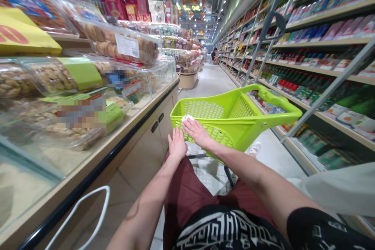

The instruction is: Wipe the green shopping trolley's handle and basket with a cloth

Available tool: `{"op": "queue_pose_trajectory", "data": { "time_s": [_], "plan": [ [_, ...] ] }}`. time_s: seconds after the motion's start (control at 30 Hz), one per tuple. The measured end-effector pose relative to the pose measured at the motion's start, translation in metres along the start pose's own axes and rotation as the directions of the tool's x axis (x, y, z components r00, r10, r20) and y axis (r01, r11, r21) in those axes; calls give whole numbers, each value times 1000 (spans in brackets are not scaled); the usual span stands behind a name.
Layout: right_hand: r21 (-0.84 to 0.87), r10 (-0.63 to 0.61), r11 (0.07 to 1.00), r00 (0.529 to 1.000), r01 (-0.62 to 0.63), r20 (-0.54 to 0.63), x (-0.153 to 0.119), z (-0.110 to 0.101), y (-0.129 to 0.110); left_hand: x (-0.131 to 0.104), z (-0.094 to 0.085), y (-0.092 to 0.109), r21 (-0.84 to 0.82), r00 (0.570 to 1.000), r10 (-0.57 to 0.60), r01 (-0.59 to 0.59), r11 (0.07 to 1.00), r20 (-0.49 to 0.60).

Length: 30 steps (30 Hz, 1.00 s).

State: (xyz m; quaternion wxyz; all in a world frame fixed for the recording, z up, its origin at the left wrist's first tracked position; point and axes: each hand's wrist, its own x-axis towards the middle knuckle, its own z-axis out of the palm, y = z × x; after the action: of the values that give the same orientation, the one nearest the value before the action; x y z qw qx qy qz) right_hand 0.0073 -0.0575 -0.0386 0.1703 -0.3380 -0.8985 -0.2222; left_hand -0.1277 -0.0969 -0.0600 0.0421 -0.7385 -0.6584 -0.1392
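Lime-green plastic shopping cart [234, 113]: right hand [197, 132] pressing white cloth [187, 118] flat on near rim, wiping barely begun; left hand [176, 144] resting open just below rim, holding nothing.

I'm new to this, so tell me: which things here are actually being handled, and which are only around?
In hand: green cart, white cloth, right hand pressing it, left hand beside.
Just around: cookie boxes, counter, shelves, white handle.

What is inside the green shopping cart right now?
The green shopping cart looks empty as far as its mesh walls show. The right hand rests on its near rim over a white cloth, and the left hand touches just below. The cart's floor is hidden.
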Motion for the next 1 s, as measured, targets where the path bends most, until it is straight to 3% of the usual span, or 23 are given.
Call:
{"op": "queue_pose_trajectory", "data": {
  "time_s": [0.13, 0.27, 0.37, 0.5, 0.6, 0.67, 0.73, 0.87, 1.0],
  "plan": [
    [-35, 14, 999, 1000, -14, 13, 24, 20, -1, 5, -3, -23, 7, 999, -45, 46, 999, -19],
    [-39, -30, 999, 986, 37, 166, 1, 50, -9, -3, 5, -42, 5, 998, -64, 64, 998, -14],
    [-19, -90, 995, 973, 96, 211, -4, 56, -15, -8, 12, -55, -2, 997, -77, 77, 997, -2],
    [-2, -188, 982, 979, 189, 84, 40, 38, -17, -8, 15, -67, 5, 994, -107, 107, 994, 0],
    [-22, -133, 991, 991, 134, 32, 78, 31, -13, -5, 12, -69, 11, 993, -114, 114, 993, -5],
    [-33, -89, 995, 994, 91, 61, 84, 35, -10, -4, 9, -66, 9, 995, -97, 97, 995, 1],
    [-27, -92, 995, 990, 96, 110, 73, 46, -9, -5, 7, -62, 7, 997, -82, 82, 997, 11],
    [0, -113, 993, 972, 116, 208, 22, 66, -17, -7, 6, -55, 4, 998, -61, 61, 998, 24],
    [29, -145, 989, 980, 142, 140, 1, 54, -18, -5, 4, -49, 0, 999, -40, 40, 999, 30]
  ]
}}
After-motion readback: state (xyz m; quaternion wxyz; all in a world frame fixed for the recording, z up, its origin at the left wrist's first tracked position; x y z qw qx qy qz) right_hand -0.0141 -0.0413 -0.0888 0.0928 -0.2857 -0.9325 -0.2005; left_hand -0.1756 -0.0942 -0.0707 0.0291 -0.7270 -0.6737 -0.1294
